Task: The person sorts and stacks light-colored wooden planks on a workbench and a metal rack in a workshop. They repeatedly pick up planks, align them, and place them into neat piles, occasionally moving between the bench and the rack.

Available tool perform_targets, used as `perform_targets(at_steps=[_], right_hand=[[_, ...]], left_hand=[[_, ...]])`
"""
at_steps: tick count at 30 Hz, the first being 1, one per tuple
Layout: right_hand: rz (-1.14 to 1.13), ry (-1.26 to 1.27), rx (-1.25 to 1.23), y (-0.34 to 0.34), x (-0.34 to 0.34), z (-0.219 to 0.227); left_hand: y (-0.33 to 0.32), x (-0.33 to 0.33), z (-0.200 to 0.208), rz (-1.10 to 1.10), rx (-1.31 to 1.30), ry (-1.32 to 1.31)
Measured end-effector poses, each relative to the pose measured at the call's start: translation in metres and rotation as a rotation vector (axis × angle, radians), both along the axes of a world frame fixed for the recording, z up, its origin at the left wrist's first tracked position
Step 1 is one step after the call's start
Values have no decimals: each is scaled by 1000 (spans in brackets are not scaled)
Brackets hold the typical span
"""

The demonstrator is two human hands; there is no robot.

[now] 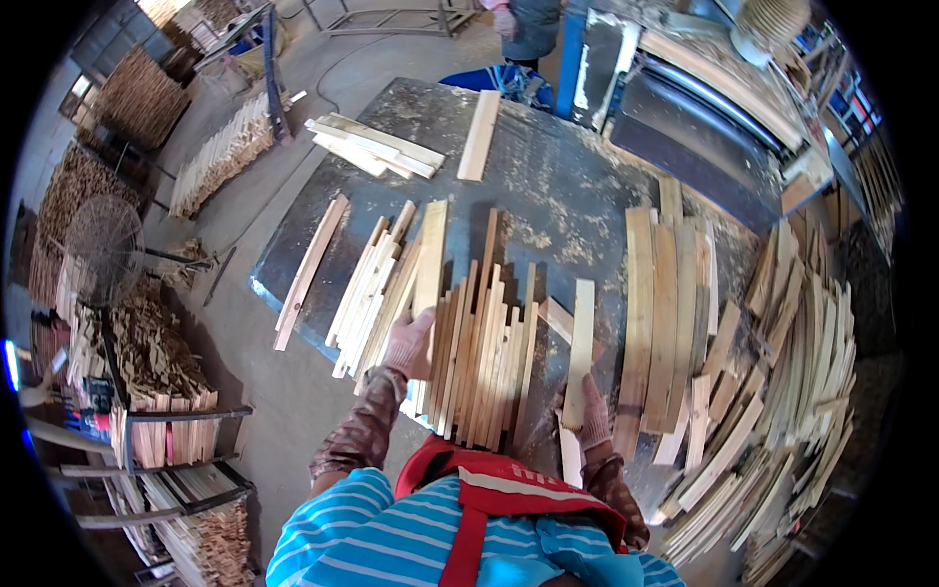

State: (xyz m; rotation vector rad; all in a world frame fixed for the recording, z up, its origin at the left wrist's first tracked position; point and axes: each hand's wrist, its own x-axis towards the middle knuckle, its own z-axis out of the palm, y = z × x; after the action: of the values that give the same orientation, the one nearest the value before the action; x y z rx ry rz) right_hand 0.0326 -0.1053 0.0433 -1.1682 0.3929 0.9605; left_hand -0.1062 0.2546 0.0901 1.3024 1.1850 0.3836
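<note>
Fingers of the right hand (590,415) gripped one wooden slat (581,350) upright beside the slat pile (479,357); the left hand (411,342) clasped a wider board (429,256) atop it. Aligning ends squarely would likely keep stacks on the dusty surface (558,186) tidy.

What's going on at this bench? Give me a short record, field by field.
Place: wood workshop, dusty metal table
Left hand: gloved, grip on a wide wooden slat atop the middle slat pile
Right hand: gloved, grip on a single narrow slat, held apart from the piles
Right side: large heap of slats
Far end: small slat stack
Clothing: striped shirt, red apron
</note>
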Motion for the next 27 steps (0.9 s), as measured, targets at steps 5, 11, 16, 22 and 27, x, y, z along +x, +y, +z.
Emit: perform_targets(at_steps=[5,11,16,22,27], right_hand=[[-56,108,137,13,6,4],[-124,208,272,27,11,9],[-157,183,302,22,12,18],[-46,89,519,14,25,18],[-80,50,531,5,30,55]], left_hand=[[21,-65,-10,-68,428,574],[-39,-96,-80,-216,531,517],[-36,-79,-80,-226,473,551],[34,-48,-138,-416,375,373],[18,-14,-162,-22,260,302]])
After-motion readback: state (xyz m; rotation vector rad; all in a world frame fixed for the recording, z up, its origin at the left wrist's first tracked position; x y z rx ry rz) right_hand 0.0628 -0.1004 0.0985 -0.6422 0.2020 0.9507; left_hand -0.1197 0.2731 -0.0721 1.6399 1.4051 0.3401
